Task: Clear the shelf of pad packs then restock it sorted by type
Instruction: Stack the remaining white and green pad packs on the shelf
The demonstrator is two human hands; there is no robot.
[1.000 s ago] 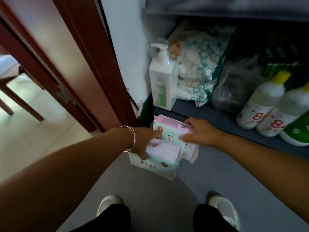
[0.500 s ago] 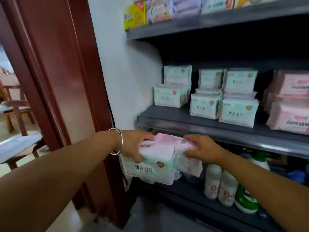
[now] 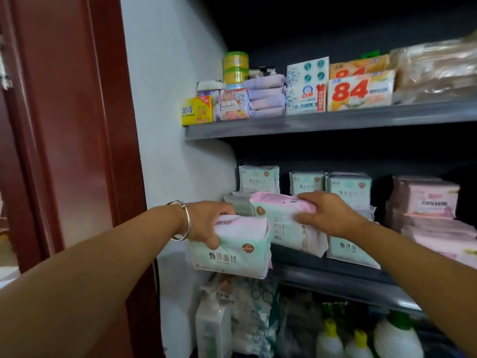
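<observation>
At the far left stood a dark red door frame [image 3: 77, 125], with a white wall [image 3: 167, 99] just beside it. My left hand [image 3: 206, 223], a metal bangle [image 3: 182, 220] on its wrist, gripped a mint-and-pink pad pack [image 3: 232, 254] from above, fingers curled over its top edge and thumb pressed on its front face; the pack was held in the air at the left end of the middle shelf [image 3: 335, 277], in front of its edge. Just to the right, my right hand [image 3: 327, 215] gripped a second pad pack [image 3: 289, 226], fingers over its pink top and thumb on its face; this pack was tilted, its lower edge at or just above the shelf board, which of the two I could not tell. Behind both hands, mint pad packs [image 3: 348, 187] stood in stacks on the middle shelf, and further right lay a stack of pink pad packs [image 3: 428, 205]. On the upper shelf [image 3: 309, 122] I noted, left to right, a yellow box [image 3: 196, 111], purple packets [image 3: 265, 96], and boxes marked 84 [image 3: 358, 91]. Below the middle shelf stood a pump bottle [image 3: 211, 329] and white bottles with yellow caps [image 3: 343, 342].
</observation>
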